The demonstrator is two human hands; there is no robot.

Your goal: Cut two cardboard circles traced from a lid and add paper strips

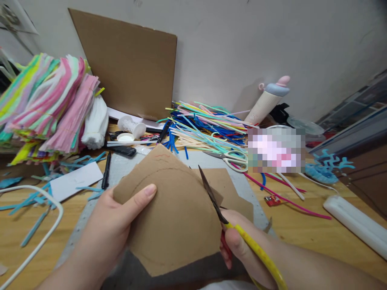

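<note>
Fingers of left hand (109,225) pinched tight on cardboard piece (175,217), thumb on top at its 9 o'clock edge, other fingers hidden underneath. Right hand (242,245) at 4 o'clock of the piece, fingers curled closed through handles of yellow scissors (213,197); dark blade points to 11 o'clock and lies over the piece's right edge, by a pencilled curve. Piece held tilted above grey mat (242,185) on wooden table (302,229), centre bottom of view. White scissors (234,160) at 1 o'clock, straw pile (205,125) at 12, fuzzy stick bundles (45,104) at 10, cardboard sheet (130,60) leaning on wall behind
</note>
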